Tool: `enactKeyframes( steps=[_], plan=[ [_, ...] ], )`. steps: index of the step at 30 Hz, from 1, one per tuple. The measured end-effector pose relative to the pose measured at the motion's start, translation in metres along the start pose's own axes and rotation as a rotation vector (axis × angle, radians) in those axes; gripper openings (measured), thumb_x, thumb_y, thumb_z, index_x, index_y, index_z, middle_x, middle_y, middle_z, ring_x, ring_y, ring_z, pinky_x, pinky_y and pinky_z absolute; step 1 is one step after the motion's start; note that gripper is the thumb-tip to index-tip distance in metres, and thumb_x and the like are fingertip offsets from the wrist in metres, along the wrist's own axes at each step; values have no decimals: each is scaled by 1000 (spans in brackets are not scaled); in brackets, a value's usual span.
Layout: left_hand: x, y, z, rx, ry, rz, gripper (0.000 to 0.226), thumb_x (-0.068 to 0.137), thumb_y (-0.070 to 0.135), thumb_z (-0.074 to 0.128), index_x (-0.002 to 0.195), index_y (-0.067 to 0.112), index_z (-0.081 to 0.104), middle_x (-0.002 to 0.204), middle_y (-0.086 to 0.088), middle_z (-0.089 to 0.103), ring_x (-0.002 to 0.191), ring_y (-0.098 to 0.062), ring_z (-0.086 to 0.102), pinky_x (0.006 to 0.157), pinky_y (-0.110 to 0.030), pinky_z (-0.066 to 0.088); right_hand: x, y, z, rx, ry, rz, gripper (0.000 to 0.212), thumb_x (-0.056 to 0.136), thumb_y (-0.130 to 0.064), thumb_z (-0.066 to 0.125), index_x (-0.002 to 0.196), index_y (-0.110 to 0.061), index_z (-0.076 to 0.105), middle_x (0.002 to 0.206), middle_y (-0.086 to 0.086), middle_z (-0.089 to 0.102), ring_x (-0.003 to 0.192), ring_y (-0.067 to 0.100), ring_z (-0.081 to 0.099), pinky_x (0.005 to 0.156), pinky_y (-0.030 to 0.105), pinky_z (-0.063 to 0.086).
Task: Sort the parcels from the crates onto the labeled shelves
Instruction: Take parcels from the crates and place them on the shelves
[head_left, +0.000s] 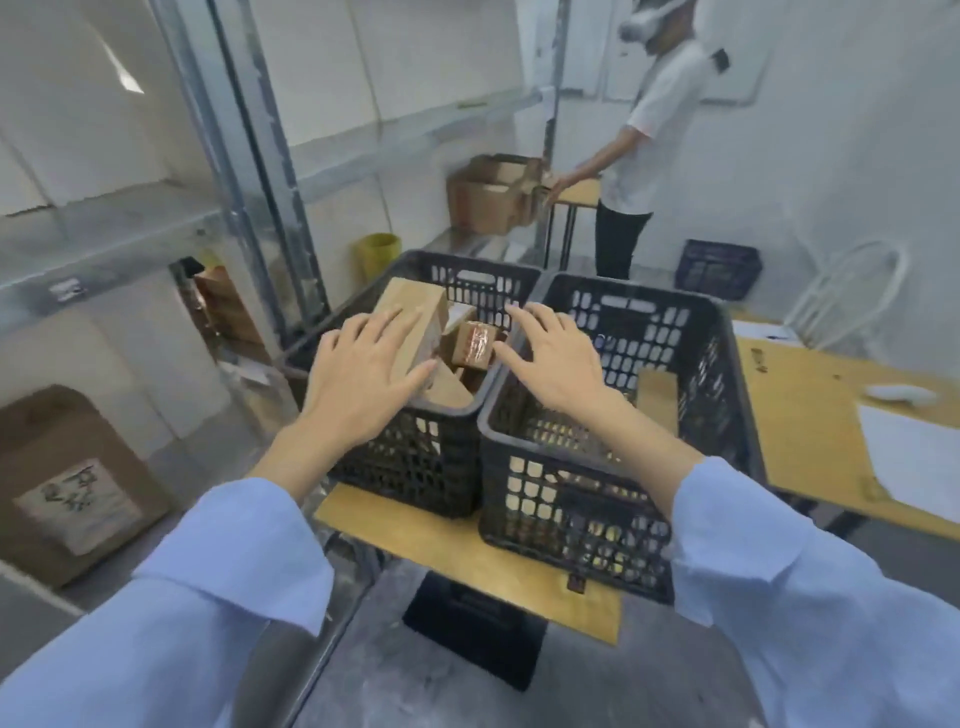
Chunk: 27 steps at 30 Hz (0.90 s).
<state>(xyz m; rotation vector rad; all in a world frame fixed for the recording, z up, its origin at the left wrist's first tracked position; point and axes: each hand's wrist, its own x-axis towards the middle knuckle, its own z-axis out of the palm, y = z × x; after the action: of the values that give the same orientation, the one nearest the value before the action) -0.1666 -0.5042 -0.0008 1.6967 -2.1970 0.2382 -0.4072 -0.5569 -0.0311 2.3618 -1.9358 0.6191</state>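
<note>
My left hand (363, 384) and right hand (553, 358) hover spread wide and empty over two black crates (597, 499) on a yellow-topped table (467, 556), parcels (415, 332) heaped in the eleven o'clock crate, metal shelves (104, 244) at nine, another person (644, 140) at one.

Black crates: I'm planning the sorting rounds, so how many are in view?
3. The left crate and the right crate stand side by side on the small table; a third crate sits on the floor behind. Others may be hidden.
</note>
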Motion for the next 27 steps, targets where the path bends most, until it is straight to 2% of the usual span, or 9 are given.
enactKeyframes(
  steps=[4, 12, 17, 20, 27],
  plan=[
    [43, 50, 44, -126, -54, 100, 64, 95, 60, 39, 152, 32, 29, 158, 6, 31, 141, -22, 30, 111, -45, 25, -14, 72, 0, 11, -65, 184, 62, 100, -59, 34, 154, -30, 27, 160, 1, 27, 146, 26, 25, 115, 44, 29],
    [104, 124, 121, -122, -176, 255, 68, 96, 60, 38, 155, 32, 18, 160, 6, 25, 144, -20, 23, 114, -42, 20, -19, 167, 37, 87, -170, 398, 65, 99, -55, 40, 156, -30, 20, 162, 3, 23, 146, 29, 23, 112, 46, 32],
    [129, 154, 167, -183, -234, 292, 70, 95, 58, 44, 155, 30, 20, 159, 5, 27, 142, -20, 27, 112, -39, 23, -12, 198, 70, 221, -231, 566, 70, 98, -48, 49, 157, -28, 16, 161, 6, 23, 145, 32, 26, 113, 46, 30],
    [141, 162, 194, -174, -248, 322, 73, 95, 59, 43, 155, 28, 19, 159, 5, 27, 141, -19, 28, 110, -37, 24, -7, 207, 87, 305, -207, 640, 74, 97, -42, 55, 157, -25, 15, 160, 6, 25, 144, 32, 27, 114, 47, 28],
    [173, 172, 278, -174, -364, 338, 80, 91, 64, 44, 156, 29, 14, 159, 3, 28, 140, -20, 31, 109, -37, 27, -6, 241, 129, 263, -233, 857, 90, 90, -43, 66, 157, -27, 9, 162, 3, 20, 145, 34, 24, 113, 50, 31]
  ],
)
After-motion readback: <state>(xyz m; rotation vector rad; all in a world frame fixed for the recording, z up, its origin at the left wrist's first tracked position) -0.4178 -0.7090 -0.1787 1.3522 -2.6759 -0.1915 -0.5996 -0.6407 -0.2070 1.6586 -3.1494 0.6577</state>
